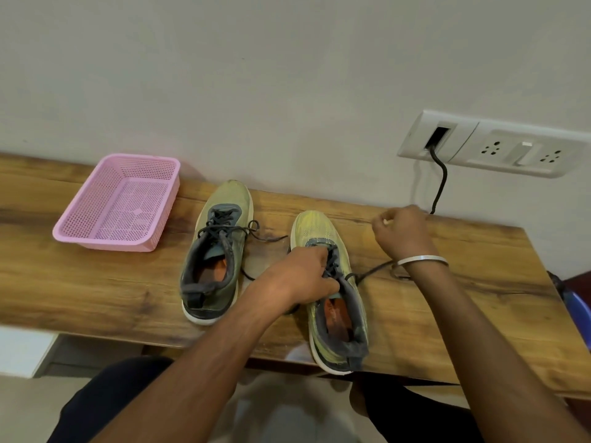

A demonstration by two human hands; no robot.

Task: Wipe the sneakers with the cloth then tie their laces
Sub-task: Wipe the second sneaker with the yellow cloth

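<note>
Two yellow-green sneakers with grey collars stand on the wooden table [447, 302], toes toward the wall. The left sneaker [217, 251] has dark laces lying loose across its tongue and onto the table. My left hand [307, 273] grips the laces over the tongue of the right sneaker [332, 302]. A dark lace [371, 271] runs taut from that shoe to the right and disappears under my right wrist. My right hand [401, 233] is raised above the table to the right of the shoe, fingers curled and pinched together. No cloth is in view.
A pink plastic basket [118, 203] sits at the table's back left. A white socket panel [492, 145] on the wall has a black cable [439, 183] hanging down to the table's back edge. A blue object [579, 308] shows at the right edge.
</note>
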